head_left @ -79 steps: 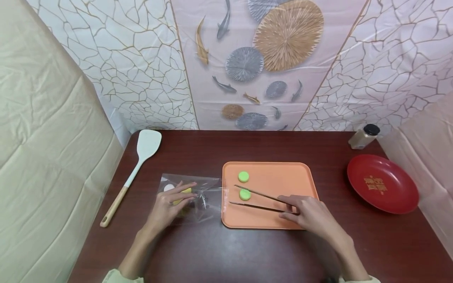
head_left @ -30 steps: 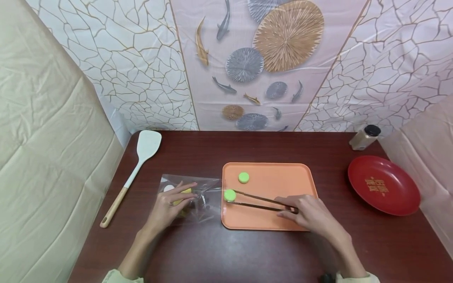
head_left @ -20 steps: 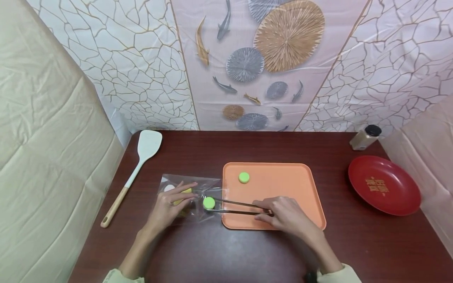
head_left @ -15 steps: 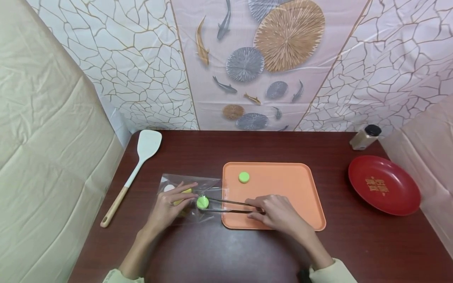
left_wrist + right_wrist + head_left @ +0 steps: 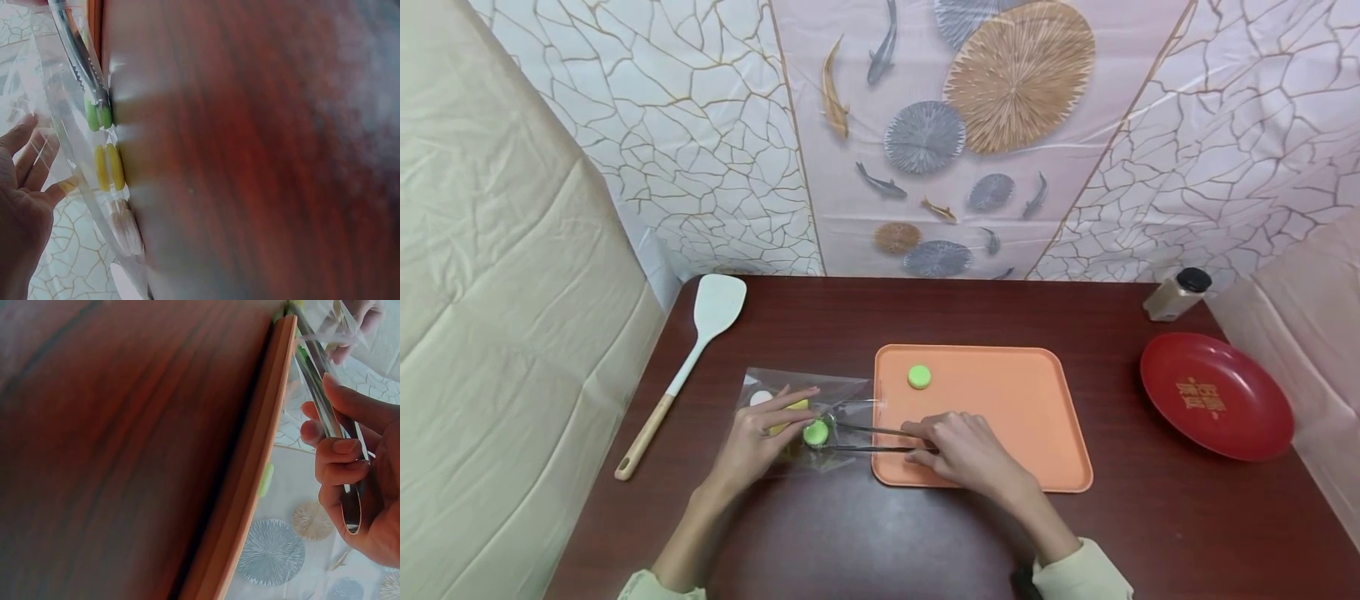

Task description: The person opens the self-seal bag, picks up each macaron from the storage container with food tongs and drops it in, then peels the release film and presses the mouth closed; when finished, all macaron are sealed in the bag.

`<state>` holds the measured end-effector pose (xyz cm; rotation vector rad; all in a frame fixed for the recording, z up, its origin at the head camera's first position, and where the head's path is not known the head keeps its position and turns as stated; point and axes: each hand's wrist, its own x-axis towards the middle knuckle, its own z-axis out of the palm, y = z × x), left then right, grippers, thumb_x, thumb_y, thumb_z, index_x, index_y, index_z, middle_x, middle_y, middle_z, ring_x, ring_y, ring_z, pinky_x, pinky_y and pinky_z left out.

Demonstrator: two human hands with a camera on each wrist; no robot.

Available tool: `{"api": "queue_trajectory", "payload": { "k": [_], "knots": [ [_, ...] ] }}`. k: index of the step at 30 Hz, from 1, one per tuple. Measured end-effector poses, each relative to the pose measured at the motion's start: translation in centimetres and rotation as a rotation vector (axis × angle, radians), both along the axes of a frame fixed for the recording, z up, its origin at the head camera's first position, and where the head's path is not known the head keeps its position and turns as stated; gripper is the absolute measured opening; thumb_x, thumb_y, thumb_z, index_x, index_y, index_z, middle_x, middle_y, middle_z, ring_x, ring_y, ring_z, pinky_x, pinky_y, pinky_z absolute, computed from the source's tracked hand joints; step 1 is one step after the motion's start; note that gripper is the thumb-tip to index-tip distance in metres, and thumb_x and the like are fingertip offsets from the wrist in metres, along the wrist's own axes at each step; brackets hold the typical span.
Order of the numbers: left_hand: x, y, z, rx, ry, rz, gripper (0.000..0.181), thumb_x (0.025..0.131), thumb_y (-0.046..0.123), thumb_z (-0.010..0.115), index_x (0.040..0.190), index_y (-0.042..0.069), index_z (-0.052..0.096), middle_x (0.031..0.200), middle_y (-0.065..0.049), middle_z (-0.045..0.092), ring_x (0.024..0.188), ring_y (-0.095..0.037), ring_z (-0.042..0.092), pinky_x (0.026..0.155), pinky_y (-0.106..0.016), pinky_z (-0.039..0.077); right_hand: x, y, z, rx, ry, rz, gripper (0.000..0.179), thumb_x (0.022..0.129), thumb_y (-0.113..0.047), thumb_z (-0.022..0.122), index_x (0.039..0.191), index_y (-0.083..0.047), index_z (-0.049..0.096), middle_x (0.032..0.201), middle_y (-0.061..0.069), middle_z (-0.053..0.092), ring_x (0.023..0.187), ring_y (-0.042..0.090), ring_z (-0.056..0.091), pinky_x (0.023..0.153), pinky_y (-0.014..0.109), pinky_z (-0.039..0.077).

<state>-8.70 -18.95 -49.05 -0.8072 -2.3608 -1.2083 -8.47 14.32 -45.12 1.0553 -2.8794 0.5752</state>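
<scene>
A clear plastic bag (image 5: 850, 390) lies left of the orange tray (image 5: 1000, 392), its mouth facing the tray. Inside it sit a white macaron (image 5: 761, 398) and a yellow macaron (image 5: 110, 167) in a row. My left hand (image 5: 771, 423) rests over the bag with fingers extended and apart, fingertips touching the film. My right hand (image 5: 962, 450) grips metal tongs (image 5: 872, 450) near their joined end, as the right wrist view shows. The tongs' tips hold a green macaron (image 5: 816, 432) inside the bag, close beside the yellow one. Another green macaron (image 5: 919, 377) lies on the tray.
At the left lies a white spatula (image 5: 718, 307) with a wooden handle. A red plate (image 5: 1247, 400) stands at the right, with a black-capped jar (image 5: 1172, 300) behind it. Patterned cloth walls (image 5: 700, 167) border the dark table (image 5: 880, 542).
The tongs closed on one green macaron and carried it left, off the tray and into the bag. The right hand moved left with them. The left hand stayed in place.
</scene>
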Motion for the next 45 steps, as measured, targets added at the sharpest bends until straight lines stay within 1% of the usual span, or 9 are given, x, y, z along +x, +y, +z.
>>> {"api": "queue_trajectory", "payload": {
  "k": [5,12,15,20,24,29,32,38,45],
  "knots": [
    [0.0,0.0,0.1,0.005,0.011,-0.006,0.024,0.083,-0.015,0.084,0.100,0.001,0.087,0.124,-0.018,0.081,0.109,-0.039,0.081,0.112,-0.056,0.052,0.1,-0.1,0.1,0.029,-0.033,-0.028,0.026,0.092,-0.024,0.090,0.116,-0.020,0.082,0.079,-0.010,0.071,0.062,0.005,0.053,0.052,0.025,0.041],
    [-0.1,0.0,0.2,0.011,0.019,-0.014,0.025,0.082,-0.015,0.085,0.100,0.002,0.087,0.122,-0.019,0.081,0.106,-0.041,0.081,0.111,-0.058,0.053,0.2,1.3,0.7,0.015,-0.024,-0.054,0.028,0.088,-0.027,0.094,0.112,-0.021,0.079,0.069,-0.016,0.052,0.061,0.001,0.046,0.050,0.023,0.037],
    [-0.1,0.1,0.2,0.007,0.016,-0.014,0.025,0.082,-0.015,0.085,0.100,0.002,0.087,0.123,-0.019,0.081,0.106,-0.041,0.081,0.110,-0.059,0.053,0.2,2.7,1.1,0.007,-0.020,-0.093,0.028,0.088,-0.026,0.094,0.111,-0.023,0.078,0.071,-0.019,0.050,0.060,-0.001,0.042,0.050,0.021,0.034],
    [-0.1,0.0,0.2,0.009,0.021,-0.017,0.024,0.083,-0.015,0.085,0.100,0.002,0.087,0.123,-0.019,0.081,0.109,-0.039,0.081,0.113,-0.054,0.052,0.5,5.6,1.8,-0.032,-0.016,-0.172,0.031,0.088,-0.025,0.094,0.115,-0.022,0.080,0.074,-0.022,0.053,0.060,-0.005,0.042,0.050,0.020,0.034],
    [-0.1,0.1,0.1,0.016,0.022,-0.020,0.024,0.083,-0.015,0.085,0.101,0.000,0.087,0.123,-0.019,0.081,0.108,-0.039,0.081,0.114,-0.052,0.053,0.4,7.7,2.1,-0.041,-0.024,-0.263,0.033,0.089,-0.025,0.094,0.119,-0.019,0.081,0.074,-0.019,0.055,0.060,-0.002,0.043,0.051,0.022,0.034],
    [-0.1,0.1,0.2,0.015,0.034,-0.018,0.025,0.082,-0.015,0.085,0.101,0.001,0.087,0.122,-0.018,0.082,0.107,-0.039,0.081,0.113,-0.053,0.053,0.1,9.4,1.7,-0.008,-0.059,-0.371,0.037,0.090,-0.027,0.093,0.123,-0.017,0.081,0.073,-0.016,0.057,0.061,0.003,0.048,0.051,0.029,0.037],
    [-0.1,0.1,0.2,0.013,0.034,-0.016,0.026,0.082,-0.015,0.085,0.101,0.002,0.087,0.121,-0.018,0.082,0.108,-0.038,0.081,0.113,-0.052,0.053,0.0,10.1,1.3,0.007,-0.078,-0.403,0.039,0.089,-0.026,0.093,0.125,-0.016,0.081,0.074,-0.015,0.058,0.062,0.006,0.050,0.051,0.031,0.039],
    [0.0,0.1,0.2,0.013,0.026,-0.016,0.027,0.081,-0.015,0.085,0.101,0.003,0.088,0.120,-0.019,0.082,0.110,-0.039,0.081,0.112,-0.053,0.054,0.1,10.6,0.7,0.007,-0.098,-0.422,0.039,0.089,-0.025,0.093,0.125,-0.015,0.081,0.074,-0.014,0.060,0.063,0.008,0.051,0.050,0.033,0.039],
    [0.0,0.1,0.2,0.013,0.007,-0.024,0.025,0.084,-0.013,0.085,0.102,0.003,0.088,0.122,-0.018,0.082,0.111,-0.039,0.080,0.113,-0.052,0.054,0.0,10.8,0.1,-0.008,-0.178,-0.431,0.031,0.090,-0.025,0.091,0.119,-0.017,0.082,0.073,-0.011,0.057,0.064,0.011,0.046,0.054,0.032,0.036]
  ]
}}
